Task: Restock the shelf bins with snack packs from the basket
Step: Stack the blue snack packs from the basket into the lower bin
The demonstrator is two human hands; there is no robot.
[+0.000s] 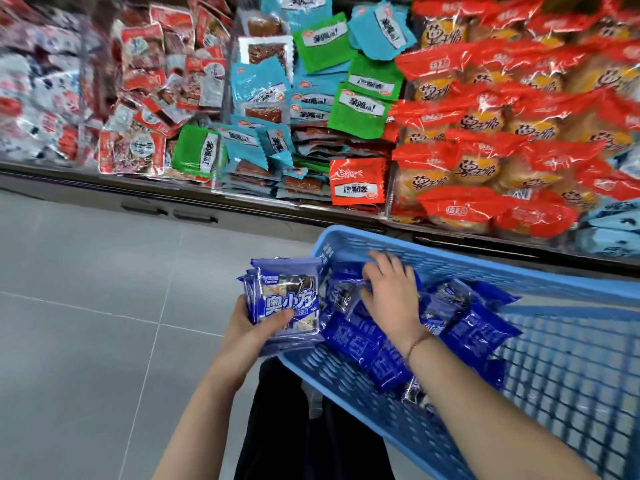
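My left hand [254, 329] grips a stack of blue snack packs [287, 296] upright, just left of the blue plastic basket [450, 261]. More blue packs [471, 327] lie loose inside the basket. My right hand [391, 289] reaches into the basket with its fingers spread and bent over the packs near the far left corner; whether it grips one is hidden under the palm. The shelf bins [311, 109] stand beyond the basket, piled with other snacks.
Bins from left to right hold white-red packs [145, 81], teal and green packs [360, 109] and red-orange bread packs [502, 140]. Grey tiled floor [86, 323] spreads to the left. My dark trousers [294, 427] show under the basket.
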